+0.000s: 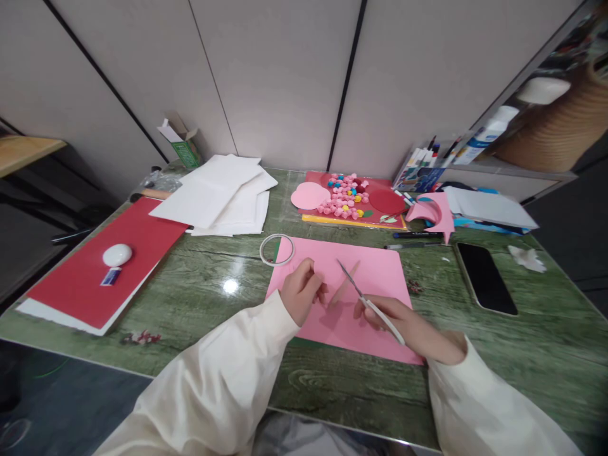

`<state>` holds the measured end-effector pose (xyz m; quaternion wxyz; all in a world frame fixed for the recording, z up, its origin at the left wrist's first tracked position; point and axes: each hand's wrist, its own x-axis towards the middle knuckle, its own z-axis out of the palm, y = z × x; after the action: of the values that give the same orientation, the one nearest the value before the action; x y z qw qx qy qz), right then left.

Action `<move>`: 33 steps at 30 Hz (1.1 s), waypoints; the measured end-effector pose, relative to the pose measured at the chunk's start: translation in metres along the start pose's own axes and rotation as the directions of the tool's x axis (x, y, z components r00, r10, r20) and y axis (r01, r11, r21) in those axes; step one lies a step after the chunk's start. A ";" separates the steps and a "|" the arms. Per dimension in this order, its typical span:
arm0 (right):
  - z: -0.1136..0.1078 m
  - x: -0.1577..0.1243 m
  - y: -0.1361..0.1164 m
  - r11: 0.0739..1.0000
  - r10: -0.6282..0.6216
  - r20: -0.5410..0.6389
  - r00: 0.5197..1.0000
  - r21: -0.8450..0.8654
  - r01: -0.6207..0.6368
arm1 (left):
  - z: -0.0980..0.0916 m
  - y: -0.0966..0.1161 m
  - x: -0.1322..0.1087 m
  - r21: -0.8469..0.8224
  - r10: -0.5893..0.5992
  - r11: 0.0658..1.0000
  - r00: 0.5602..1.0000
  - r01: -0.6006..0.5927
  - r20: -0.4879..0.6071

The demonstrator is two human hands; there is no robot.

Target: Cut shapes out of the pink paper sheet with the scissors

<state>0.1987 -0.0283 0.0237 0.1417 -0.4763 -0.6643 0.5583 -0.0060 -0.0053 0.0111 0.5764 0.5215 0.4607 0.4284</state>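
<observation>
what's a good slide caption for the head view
White-handled scissors in the right hand over a pink sheet, left hand nearby.

Scissors over pink paper at a crowded green surface (223, 351).

A person's right hand (392, 320) held white-handled scissors (363, 296) above a pink sheet (382, 272), the blades angled away and casting a shadow, while the left hand (303, 294) hovered with curled fingers over the sheet's left part; whether it gripped anything could not be made out. A roll of tape (261, 253) lay across the sheet's far left corner. Beyond sat a cluster of small, mostly pink pieces (339, 204) beside a pink oval (310, 196); white papers (209, 190) overlapped a red sheet (142, 225) at left, and a dark-screened phone (487, 278) lay at right.
</observation>
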 end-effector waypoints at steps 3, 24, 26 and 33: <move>0.000 0.000 -0.001 1.000 0.001 0.002 1.000 -0.004 -0.001 | 0.000 0.000 0.000 -0.026 -0.002 1.000 1.000 0.001 -0.016; 0.003 0.003 0.003 0.999 -0.036 0.018 0.999 -0.022 0.037 | 0.002 0.000 0.004 -0.119 -0.039 0.992 0.998 0.045 0.051; 0.003 0.003 0.003 0.999 -0.043 0.015 0.999 -0.021 0.043 | 0.002 0.001 0.003 -0.112 -0.029 0.993 0.998 0.035 0.051; 0.002 -0.001 -0.004 0.996 -0.062 -0.027 0.998 -0.063 0.060 | 0.002 0.000 0.001 -0.033 -0.039 0.999 0.992 0.043 0.117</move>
<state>0.1959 -0.0298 0.0273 0.1534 -0.4679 -0.6935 0.5259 -0.0042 -0.0052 0.0115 0.6202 0.5256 0.4292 0.3936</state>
